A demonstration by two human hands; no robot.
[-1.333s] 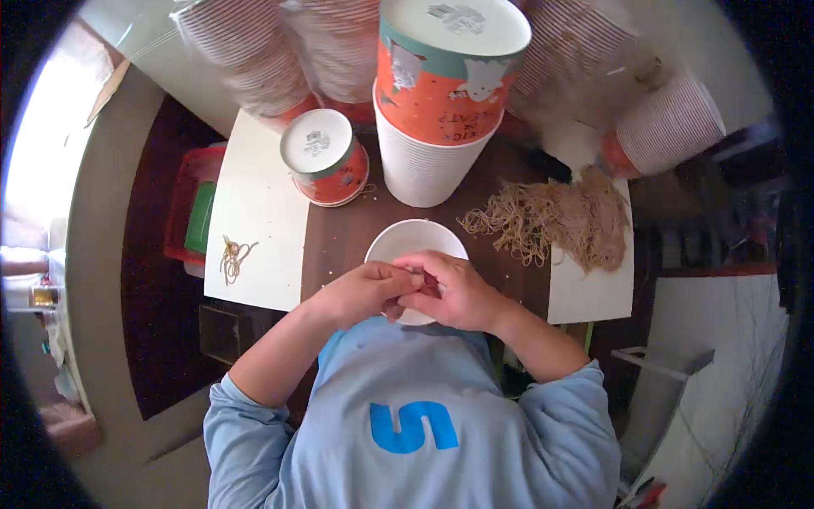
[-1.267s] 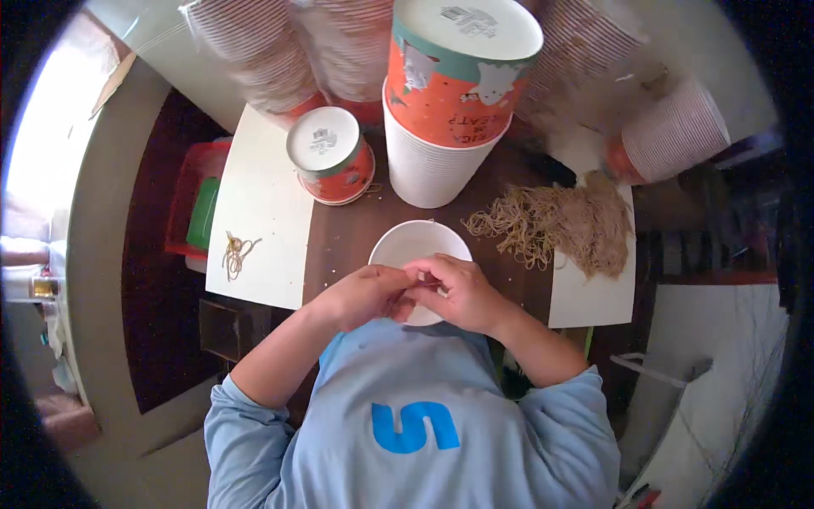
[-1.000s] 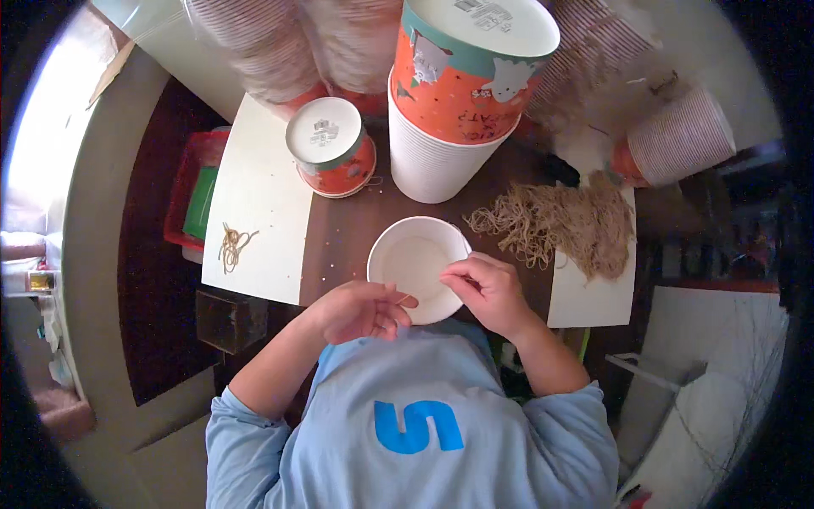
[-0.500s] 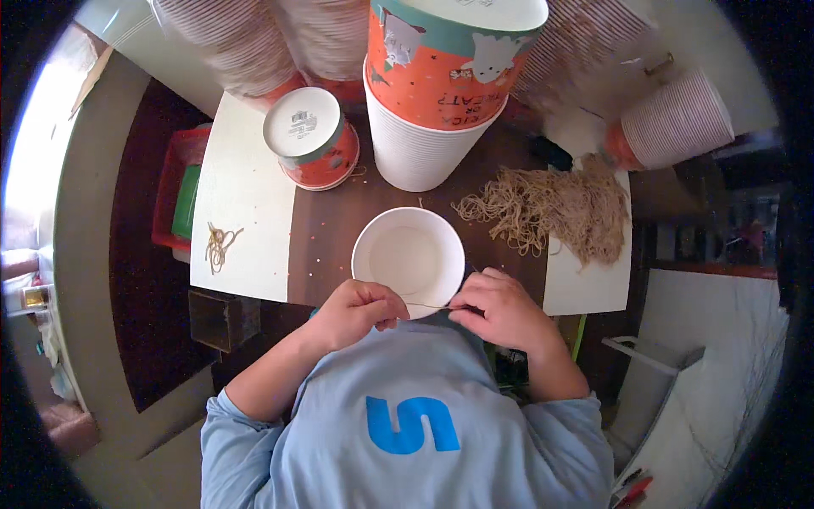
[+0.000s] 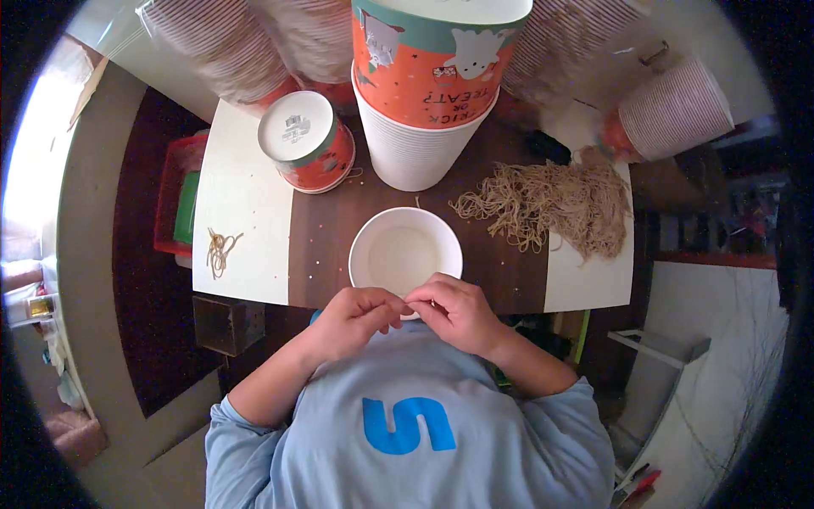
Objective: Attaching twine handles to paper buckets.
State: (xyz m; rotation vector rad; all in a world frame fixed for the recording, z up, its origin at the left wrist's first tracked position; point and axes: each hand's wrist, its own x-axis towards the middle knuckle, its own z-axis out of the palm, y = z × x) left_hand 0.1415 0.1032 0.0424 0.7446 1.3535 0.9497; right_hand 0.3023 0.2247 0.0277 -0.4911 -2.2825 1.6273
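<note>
A white paper bucket point(image 5: 402, 251) stands mouth up at the table's near edge, its white inside showing. Over its near rim my left hand point(image 5: 359, 321) and my right hand point(image 5: 456, 314) meet, fingertips pinched close together. Both are closed on a thin tan cord, which is mostly hidden by the fingers now. Right of the bucket, a loose pile of tan cords point(image 5: 543, 208) spreads over the table. How the cord runs at the bucket's rim cannot be made out.
Beyond the bucket rises a tall stack of paper buckets point(image 5: 424, 140). An upside-down orange bucket point(image 5: 307, 140) stands left of it. A few short cords point(image 5: 222, 252) lie on the table's left white part. Wrapped bucket stacks point(image 5: 216, 51) line the back; another stack point(image 5: 674, 110) leans at right.
My right hand has moved left to meet my left hand. The cord that was stretched between them is now mostly hidden. The bucket has hardly shifted.
</note>
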